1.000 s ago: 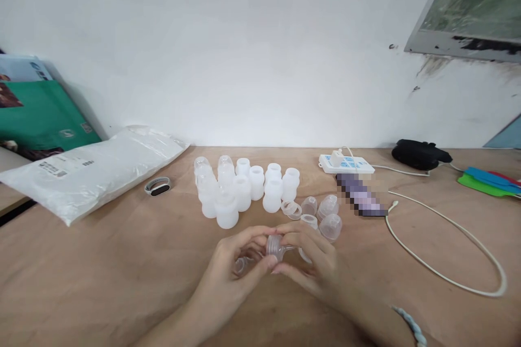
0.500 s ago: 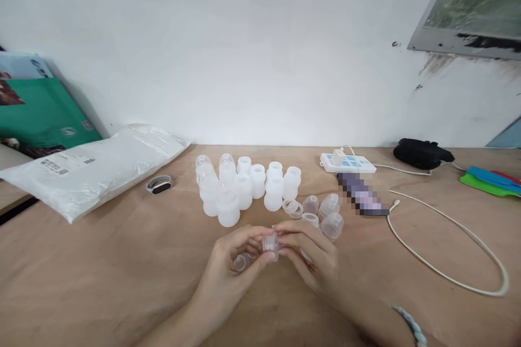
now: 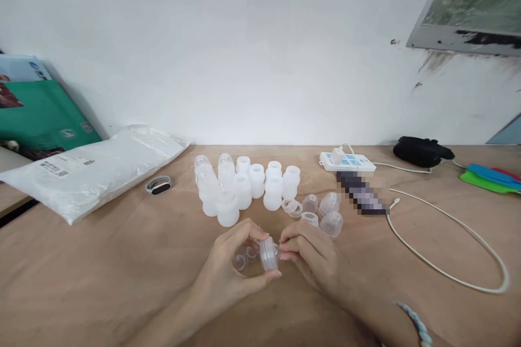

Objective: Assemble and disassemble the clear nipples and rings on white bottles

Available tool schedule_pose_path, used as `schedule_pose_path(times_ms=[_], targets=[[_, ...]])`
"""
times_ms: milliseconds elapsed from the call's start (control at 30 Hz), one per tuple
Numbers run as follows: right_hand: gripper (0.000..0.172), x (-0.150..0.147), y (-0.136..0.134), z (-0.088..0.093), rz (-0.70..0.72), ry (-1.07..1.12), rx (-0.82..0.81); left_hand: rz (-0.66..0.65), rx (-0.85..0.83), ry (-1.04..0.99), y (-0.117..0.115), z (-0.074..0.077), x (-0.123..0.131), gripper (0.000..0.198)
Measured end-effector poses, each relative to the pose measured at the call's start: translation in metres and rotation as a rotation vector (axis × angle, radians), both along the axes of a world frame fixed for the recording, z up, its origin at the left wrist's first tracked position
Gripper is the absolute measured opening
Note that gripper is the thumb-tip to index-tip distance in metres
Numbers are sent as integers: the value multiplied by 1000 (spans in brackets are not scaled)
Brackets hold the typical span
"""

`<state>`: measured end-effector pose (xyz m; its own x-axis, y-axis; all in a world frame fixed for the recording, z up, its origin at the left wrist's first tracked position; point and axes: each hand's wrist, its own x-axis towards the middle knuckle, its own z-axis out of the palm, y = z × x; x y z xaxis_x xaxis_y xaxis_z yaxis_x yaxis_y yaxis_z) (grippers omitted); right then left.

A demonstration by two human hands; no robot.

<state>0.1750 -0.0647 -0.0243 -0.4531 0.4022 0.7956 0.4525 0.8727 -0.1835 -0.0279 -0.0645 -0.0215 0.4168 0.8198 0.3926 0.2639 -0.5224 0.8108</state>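
Between thumb and fingers, my left hand grips a clear ribbed bottle collar, turned on its side. A soft clear bottle nipple sticks out of the collar toward the right. My right hand pinches the nipple's tip with its fingertips. Under my left hand lie a few clear nipples, partly covered by the fingers. Just beyond the hands stand several white bottles, some topped with clear caps. Clear domed caps and loose collars lie beyond my right hand.
A white plastic parcel and a fitness band lie on the left. At the right are a power strip, a blurred phone, a looped white cable and a black case. A wall backs the table.
My left thumb and fingers have spread wider around the collar, which has turned slightly. My right fingertips have drawn together at the nipple's tip.
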Motion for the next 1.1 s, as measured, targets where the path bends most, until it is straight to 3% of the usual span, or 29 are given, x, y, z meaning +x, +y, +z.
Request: schedule_pose_path(times_ms=[200, 367, 567, 633, 667, 767, 867, 1000, 1100], targets=[[17, 5, 2, -1, 13, 0, 7, -11, 63, 50, 5, 10, -5, 31], [17, 7, 2, -2, 43, 32, -30, -21, -1, 69, 6, 16, -9, 31], [13, 15, 11, -1, 51, 22, -124, -26, -33, 57, 9, 11, -12, 28], [14, 28, 21, 0, -78, 55, -195, 24, -28, 55, 10, 10, -13, 26], [20, 38, 27, 0, -206, 83, -283, 47, -27, 55, 10, 11, -13, 26], [28, 75, 51, -1, -537, 302, -359, 94, 5, 60, 9, 13, -13, 27], [32, 119, 74, -9, -767, 524, -458, 99, 43, 66, 8, 15, -13, 29], [28, 164, 93, -26, -859, 602, -552, 80, 38, 74, 7, 14, -13, 27], [20, 178, 100, -38, -854, 642, -607, 60, 11, 79, 8, 11, -12, 25]])
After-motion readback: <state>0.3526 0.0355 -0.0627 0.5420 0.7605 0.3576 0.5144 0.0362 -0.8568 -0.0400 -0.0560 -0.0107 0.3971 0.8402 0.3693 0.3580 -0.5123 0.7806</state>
